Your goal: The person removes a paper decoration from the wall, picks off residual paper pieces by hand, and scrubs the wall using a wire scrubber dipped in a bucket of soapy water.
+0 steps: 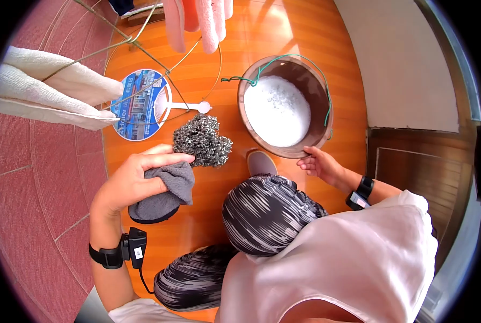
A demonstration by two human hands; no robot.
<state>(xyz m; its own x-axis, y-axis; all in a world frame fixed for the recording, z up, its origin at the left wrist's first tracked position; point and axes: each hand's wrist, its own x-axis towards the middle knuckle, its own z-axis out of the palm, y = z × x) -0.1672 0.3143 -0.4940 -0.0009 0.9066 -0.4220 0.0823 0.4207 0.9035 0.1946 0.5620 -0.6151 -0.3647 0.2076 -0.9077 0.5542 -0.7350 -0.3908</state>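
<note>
My left hand (130, 183) is closed round a grey cloth (173, 185) with a dark lower edge. At its fingertips is a shaggy clump of steel wool (203, 141), dull silver and black; the fingers touch its lower left side. My right hand (321, 166) grips the near rim of a brown bucket (247, 119), thumb on top and fingers curled outside. White suds (278, 110) fill the inside of the bucket. A thin green cord (305, 56) is tied to the rim and loops round its far and right sides.
A blue printed hand fan (138, 99) lies on the orange wood floor (230, 32). Above it hangs a wire rack (130, 40) with a white towel (52, 86) and a pink cloth (211, 21). A red tiled wall (52, 177) stands left, a wooden door panel (412, 183) right.
</note>
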